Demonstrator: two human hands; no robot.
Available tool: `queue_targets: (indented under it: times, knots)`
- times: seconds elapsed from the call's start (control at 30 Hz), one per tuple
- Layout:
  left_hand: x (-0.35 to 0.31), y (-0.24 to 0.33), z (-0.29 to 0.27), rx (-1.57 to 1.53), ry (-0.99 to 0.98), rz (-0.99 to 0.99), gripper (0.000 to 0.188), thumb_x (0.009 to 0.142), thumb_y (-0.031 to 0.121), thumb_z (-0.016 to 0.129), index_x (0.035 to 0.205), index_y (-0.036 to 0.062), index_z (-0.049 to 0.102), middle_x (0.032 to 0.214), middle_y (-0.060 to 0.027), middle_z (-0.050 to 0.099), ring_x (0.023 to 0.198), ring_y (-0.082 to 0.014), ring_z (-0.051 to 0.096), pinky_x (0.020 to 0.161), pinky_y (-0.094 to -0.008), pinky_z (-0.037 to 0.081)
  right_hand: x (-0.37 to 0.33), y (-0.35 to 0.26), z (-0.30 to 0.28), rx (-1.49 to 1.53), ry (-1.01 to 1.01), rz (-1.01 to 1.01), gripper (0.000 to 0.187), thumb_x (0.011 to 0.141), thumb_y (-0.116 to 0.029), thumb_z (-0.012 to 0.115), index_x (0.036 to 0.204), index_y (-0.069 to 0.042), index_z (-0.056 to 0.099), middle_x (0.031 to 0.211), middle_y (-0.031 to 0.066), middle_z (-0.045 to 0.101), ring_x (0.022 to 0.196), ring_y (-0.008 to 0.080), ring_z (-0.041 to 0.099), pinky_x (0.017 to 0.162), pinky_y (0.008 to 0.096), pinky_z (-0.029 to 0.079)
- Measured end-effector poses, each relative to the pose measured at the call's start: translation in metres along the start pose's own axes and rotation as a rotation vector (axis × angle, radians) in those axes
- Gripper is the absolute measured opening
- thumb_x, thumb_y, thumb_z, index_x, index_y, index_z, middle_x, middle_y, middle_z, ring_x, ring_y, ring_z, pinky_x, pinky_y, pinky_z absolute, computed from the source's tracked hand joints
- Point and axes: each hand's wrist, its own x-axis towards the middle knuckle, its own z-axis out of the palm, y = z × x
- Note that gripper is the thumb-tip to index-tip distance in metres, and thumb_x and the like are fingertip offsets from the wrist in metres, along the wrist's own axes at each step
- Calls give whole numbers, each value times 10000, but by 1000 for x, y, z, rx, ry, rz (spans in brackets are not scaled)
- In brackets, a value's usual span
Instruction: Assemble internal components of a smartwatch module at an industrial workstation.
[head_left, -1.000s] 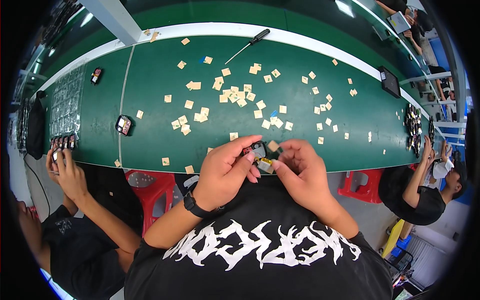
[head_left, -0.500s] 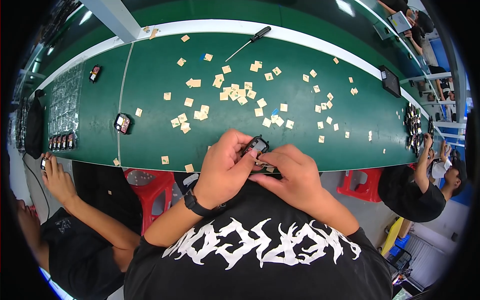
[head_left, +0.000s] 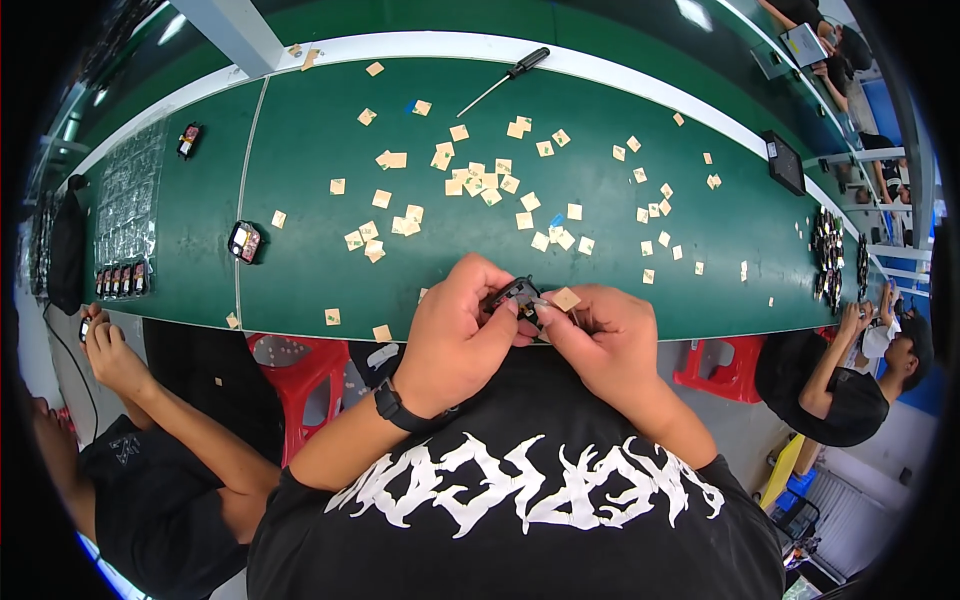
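Note:
Close to the table's near edge, my left hand (head_left: pixel 462 332) grips a small black watch-like device case (head_left: pixel 514 292), its thumb pressing on the face. Fingers cover much of the case, so its inside shows only in part. My right hand (head_left: pixel 606 332) is closed beside it, the thumb tip at the case's right side. A tan paper square (head_left: pixel 566 300) sits at the right hand's thumb and index finger; how it is pinched is partly hidden. Many similar tan squares (head_left: pixel 470 183) lie scattered over the green table (head_left: pixel 320 130).
A black-handled screwdriver (head_left: pixel 512 76) lies at the far edge. Left of me are another device case (head_left: pixel 244 242), one farther off (head_left: pixel 189 140), and a clear plastic tray (head_left: pixel 128 215). A black box (head_left: pixel 785 163) stands far right. Co-workers sit on both sides; red stools (head_left: pixel 305 385) stand below.
My right hand has shifted slightly right and turned, and a tan paper square now shows at its fingers. My left hand still grips the device case. The neighbour's second hand has joined the first at the left.

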Motion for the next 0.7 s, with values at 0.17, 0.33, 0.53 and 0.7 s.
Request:
queue_targets:
  times: [0.17,0.33,0.53,0.7]
  knots:
    - [0,2,0,30,-38,-20,113,1005,-67,487,1115,-39,475,1090,-159,656,948,-188,715,824,-323,634,5,-6,2,-26,-33,-14,125,887,-80,767,981,1,750,798,103,711,636,178,637,569,302,485]
    - [0,3,-3,43,-105,-17,140,1015,-68,479,1154,-57,476,1112,-160,656,1000,-187,703,870,-327,624,10,-7,-1,-4,-94,3,97,909,-89,751,964,-9,756,807,94,715,680,176,642,605,307,491]
    - [-2,0,-8,-20,-154,51,172,1024,-61,484,1196,-62,481,1147,-176,655,1033,-201,694,913,-337,605,6,6,6,84,-117,87,100,893,-95,774,934,-5,758,757,62,679,626,116,581,577,275,462]
    - [-2,-3,-15,-18,-213,14,179,1022,-65,489,1201,-59,488,1153,-191,654,1015,-215,703,880,-340,608,9,8,12,410,33,303,171,866,-76,812,932,38,703,700,-22,593,619,28,508,543,235,418]
